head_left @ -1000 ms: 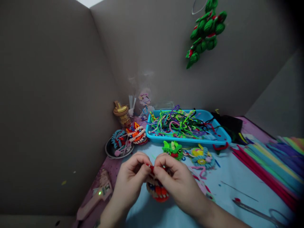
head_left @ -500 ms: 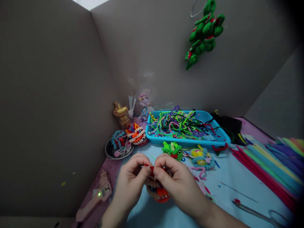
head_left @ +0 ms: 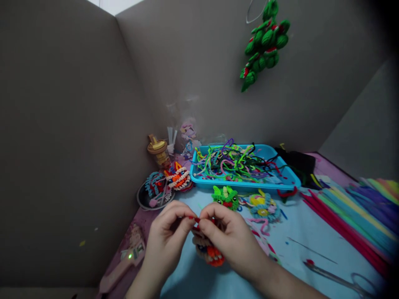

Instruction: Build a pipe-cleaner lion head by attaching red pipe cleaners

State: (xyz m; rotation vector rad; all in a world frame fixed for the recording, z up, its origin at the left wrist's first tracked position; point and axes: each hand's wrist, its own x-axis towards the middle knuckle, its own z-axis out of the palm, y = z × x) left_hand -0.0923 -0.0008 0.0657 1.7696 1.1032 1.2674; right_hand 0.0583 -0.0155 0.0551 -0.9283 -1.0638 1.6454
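Observation:
My left hand [head_left: 170, 236] is closed, thumb and forefinger pinching a short red pipe cleaner [head_left: 197, 221]. Opposite it, my right hand [head_left: 232, 238] is closed too, its fingertips close to the same red piece. Under and behind the right fingers hangs a small pipe-cleaner figure [head_left: 209, 251] in cream, orange and dark blue. The right hand hides its upper part, so I cannot see how the red piece joins it. Just beyond my hands lie a green pipe-cleaner head [head_left: 225, 198] and a yellow and blue pipe-cleaner piece [head_left: 263, 207].
A blue tray [head_left: 246, 183] holds tangled pipe-cleaner scraps. Left stand a metal bowl [head_left: 141, 201], a lidded cup [head_left: 158, 153] and a glue gun [head_left: 120, 270] with a green light. At right lie scissors [head_left: 336, 277], a thin rod [head_left: 311, 250] and pipe-cleaner bundles [head_left: 352, 224]. A green ornament [head_left: 264, 45] hangs above.
My left hand has shifted slightly left, and the gap between the two pinches is a little wider, showing more of the red piece. The whole view has shifted slightly.

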